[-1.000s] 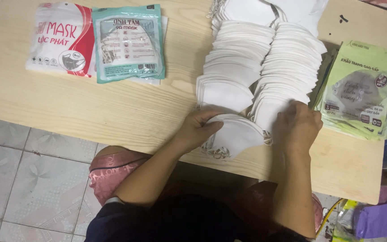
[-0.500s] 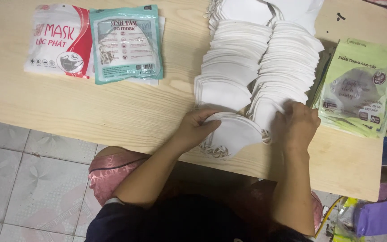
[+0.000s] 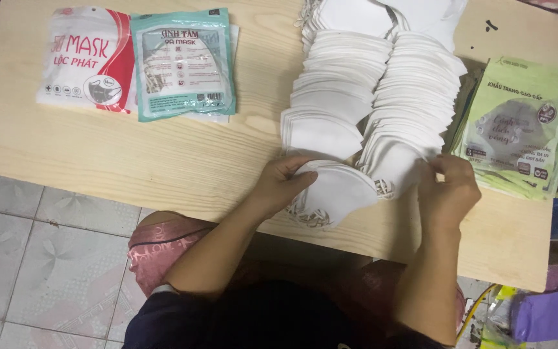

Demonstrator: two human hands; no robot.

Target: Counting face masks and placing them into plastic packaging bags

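White mask (image 3: pixel 337 192) (both hands (image 3: pixel 279 184) pinching)

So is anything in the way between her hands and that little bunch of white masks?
Nothing visible. The left hand already grips the small mask stack at the table's near edge, and the right hand touches the neighbouring mask row right beside it.

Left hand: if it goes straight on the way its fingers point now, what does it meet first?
The left hand points right, over the small stack of white masks it holds. Beyond that, it would likely meet the right hand first, though depth is unclear.
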